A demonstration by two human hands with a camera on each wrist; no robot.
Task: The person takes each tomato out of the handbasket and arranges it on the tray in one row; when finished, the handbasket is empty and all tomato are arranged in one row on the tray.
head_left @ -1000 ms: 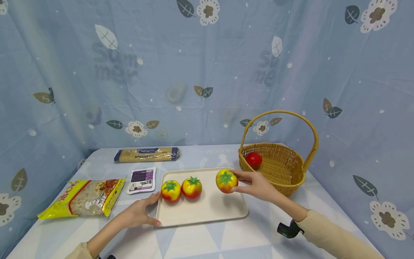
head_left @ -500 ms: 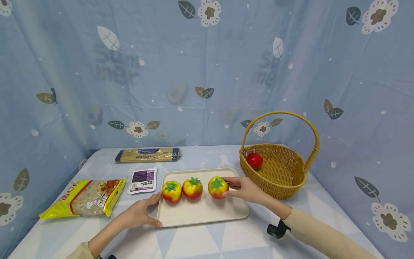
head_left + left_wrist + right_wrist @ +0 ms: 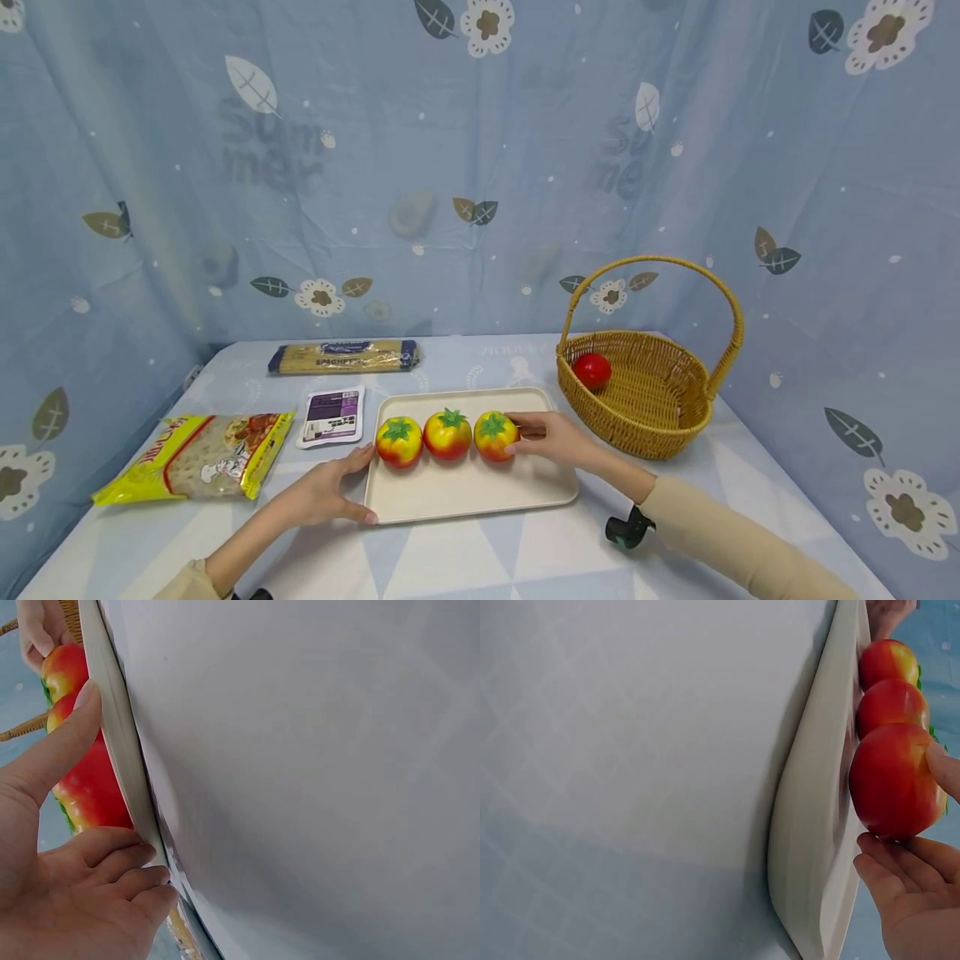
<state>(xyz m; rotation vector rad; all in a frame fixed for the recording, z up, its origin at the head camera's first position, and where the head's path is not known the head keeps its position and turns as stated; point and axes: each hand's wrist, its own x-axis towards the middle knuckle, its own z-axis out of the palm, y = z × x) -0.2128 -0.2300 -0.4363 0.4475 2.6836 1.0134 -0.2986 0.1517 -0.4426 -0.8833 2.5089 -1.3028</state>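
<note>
The rightmost tomato (image 3: 495,436), on the tray (image 3: 465,500), lies just left of the nearer right hand (image 3: 558,439), pinched between thumb and fingers (the left hand (image 3: 326,493), fingers loosely extended, touches the tray's left edge).

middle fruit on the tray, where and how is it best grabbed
Probably by its near and far sides at the widest part, coming down from above. The middle fruit sits upright, green leaves on top, with the left fruit and right fruit close on either side, leaving little finger room there; the tray is bare in front of it.
</note>
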